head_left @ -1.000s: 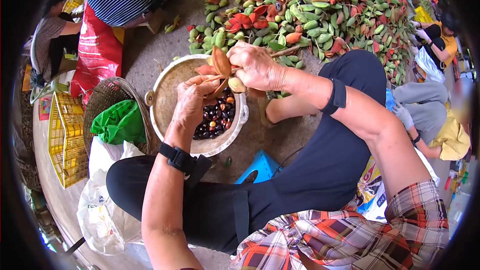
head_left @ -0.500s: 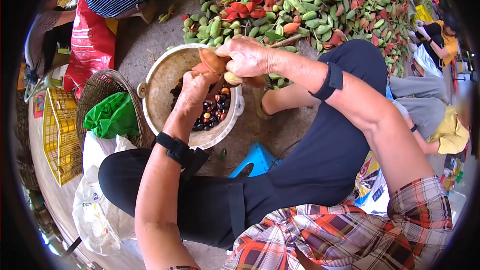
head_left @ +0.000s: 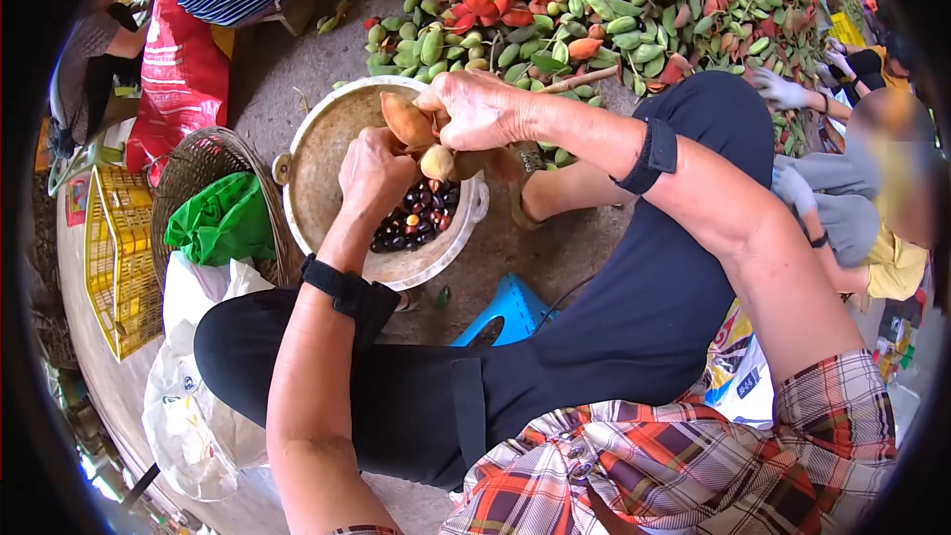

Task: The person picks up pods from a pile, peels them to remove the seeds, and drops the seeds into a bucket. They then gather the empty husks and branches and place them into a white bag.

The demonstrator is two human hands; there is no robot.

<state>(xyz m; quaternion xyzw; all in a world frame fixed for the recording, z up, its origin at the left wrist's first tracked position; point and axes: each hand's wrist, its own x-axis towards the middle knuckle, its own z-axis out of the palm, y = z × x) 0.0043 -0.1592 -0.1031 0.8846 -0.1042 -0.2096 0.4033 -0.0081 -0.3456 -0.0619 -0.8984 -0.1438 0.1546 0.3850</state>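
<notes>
My left hand (head_left: 374, 172) and my right hand (head_left: 474, 111) are close together over a round whitish basin (head_left: 315, 154). Between them is a cluster of seed pods, with an orange-brown pod (head_left: 404, 121) on top and a pale yellowish pod (head_left: 437, 162) below. Fingers of both hands are closed on this cluster; the exact grip is partly hidden. Shiny dark brown seeds (head_left: 421, 216), a few with lighter skins, lie in the bottom of the basin under my hands.
A large heap of green and red pods (head_left: 634, 25) spreads beyond the basin. A wicker basket (head_left: 178, 188) with a green bag (head_left: 223, 223), and a yellow crate (head_left: 114, 267), stand at left. A blue stool (head_left: 510, 312) is below. At right, a co-worker's gloved hand (head_left: 781, 89) nears the heap.
The pod cluster has turned in my hands and the orange-brown pod has shifted slightly left. My left hand has moved a little. At right, a co-worker has leaned in with gloved hands.
</notes>
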